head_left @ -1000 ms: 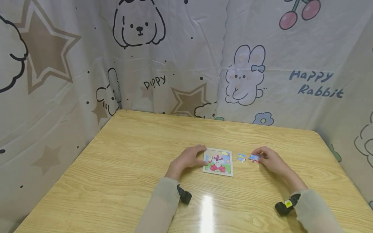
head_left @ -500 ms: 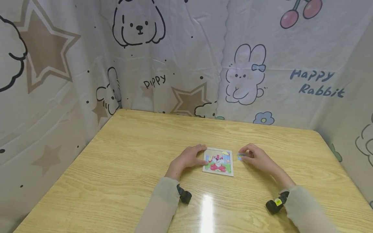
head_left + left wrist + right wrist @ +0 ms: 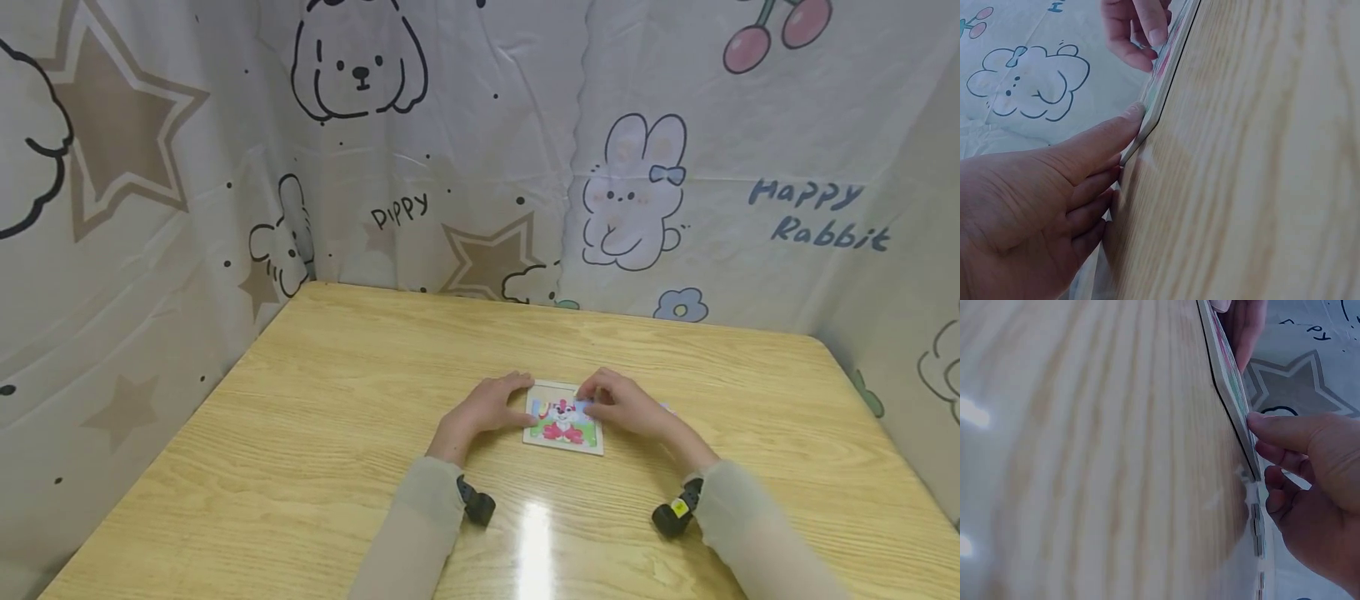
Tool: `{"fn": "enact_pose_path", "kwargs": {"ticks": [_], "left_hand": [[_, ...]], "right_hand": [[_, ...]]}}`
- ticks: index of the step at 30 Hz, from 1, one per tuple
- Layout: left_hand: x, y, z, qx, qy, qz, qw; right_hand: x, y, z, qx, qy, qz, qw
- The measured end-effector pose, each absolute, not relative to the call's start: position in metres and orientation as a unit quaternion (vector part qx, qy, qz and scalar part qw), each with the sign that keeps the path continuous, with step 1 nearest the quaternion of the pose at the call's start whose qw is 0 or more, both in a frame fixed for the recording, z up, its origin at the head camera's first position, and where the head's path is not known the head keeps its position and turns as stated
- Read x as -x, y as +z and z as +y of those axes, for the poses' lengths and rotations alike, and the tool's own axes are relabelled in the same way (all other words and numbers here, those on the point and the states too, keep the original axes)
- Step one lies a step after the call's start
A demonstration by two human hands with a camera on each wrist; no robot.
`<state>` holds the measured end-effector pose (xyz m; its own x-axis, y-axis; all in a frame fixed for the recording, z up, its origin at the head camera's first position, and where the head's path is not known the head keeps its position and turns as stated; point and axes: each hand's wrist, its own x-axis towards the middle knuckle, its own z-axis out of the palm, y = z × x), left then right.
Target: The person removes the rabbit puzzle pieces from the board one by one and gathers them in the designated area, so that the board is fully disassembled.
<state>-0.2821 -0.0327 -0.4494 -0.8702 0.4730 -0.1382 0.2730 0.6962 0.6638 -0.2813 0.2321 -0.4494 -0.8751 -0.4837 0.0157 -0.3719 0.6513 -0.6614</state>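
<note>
A square wooden puzzle tray [image 3: 564,448] lies on the table with a pink cartoon animal jigsaw [image 3: 561,427] in it, its upper left part bare wood. My left hand [image 3: 483,408] holds the tray's left side, the thumb over the rim and the fingers along the edge. Over the upper right corner is my right hand [image 3: 626,407], thumb and fingers curled close to the picture. Its fingertips cover the yellow piece there; whether they pinch it is hidden. Loose puzzle pieces [image 3: 1257,531] lie on the table beside the tray, mostly behind the right wrist in the head view.
The wooden table [image 3: 337,400] reaches back to a printed curtain [image 3: 465,167] that hangs on the far, left and right sides. Black wrist cameras are strapped on at the left cuff [image 3: 477,506] and the right cuff [image 3: 673,518].
My right hand has moved left from the loose pieces to the tray's upper right corner, its fingers now over the yellow piece. The left hand and the tray have stayed in place.
</note>
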Motion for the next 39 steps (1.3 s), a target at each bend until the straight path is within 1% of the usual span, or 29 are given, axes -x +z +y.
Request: {"fn": "enact_pose_path", "kwargs": {"ticks": [6,11,15,23,39], "left_hand": [[0.282,-0.448,-0.032,-0.205,0.333,0.908,0.150],[0.282,-0.449,-0.032,-0.204,0.329,0.910,0.150],[0.282,-0.449,-0.031,-0.204,0.326,0.911,0.149],[0.282,-0.449,-0.031,-0.206,0.323,0.912,0.144],[0.279,-0.447,-0.032,-0.202,0.339,0.907,0.149]], "right_hand": [[0.284,-0.448,0.226,0.253,-0.323,0.907,0.096],[0.285,-0.448,0.224,0.249,-0.322,0.907,0.108],[0.283,-0.449,0.222,0.250,-0.318,0.909,0.098],[0.278,-0.446,0.219,0.258,-0.281,0.923,0.060],[0.278,-0.448,0.219,0.236,-0.305,0.922,0.035]]}}
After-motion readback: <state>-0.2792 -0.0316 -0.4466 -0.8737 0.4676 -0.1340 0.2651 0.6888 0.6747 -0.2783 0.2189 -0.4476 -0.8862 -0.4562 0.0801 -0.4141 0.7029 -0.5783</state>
